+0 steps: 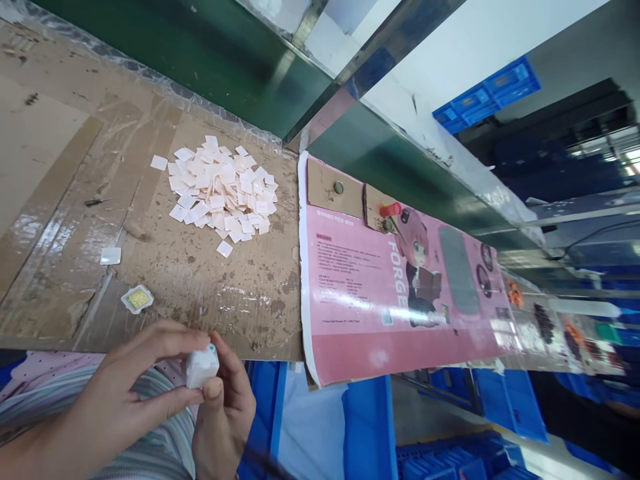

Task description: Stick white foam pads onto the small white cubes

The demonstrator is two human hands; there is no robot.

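My left hand (135, 387) and my right hand (225, 407) meet at the near edge of the cardboard-covered bench (65, 220), both pinching a small white block (201, 366) with a blue spot at its top. The left fingers curl over it from the left and the right thumb presses its lower side. A heap of several small white and pale pink square pieces (223, 190) lies further back on the cardboard. One square with a yellow centre (137, 299) lies just beyond my left hand.
A pink printed sheet with a cartoon figure (395, 293) is taped to the bench on the right, with a red-capped peg (390, 210) above it. A green conveyor belt (225, 60) runs behind. Blue crates (370, 427) stand below and another stack (487, 93) far right.
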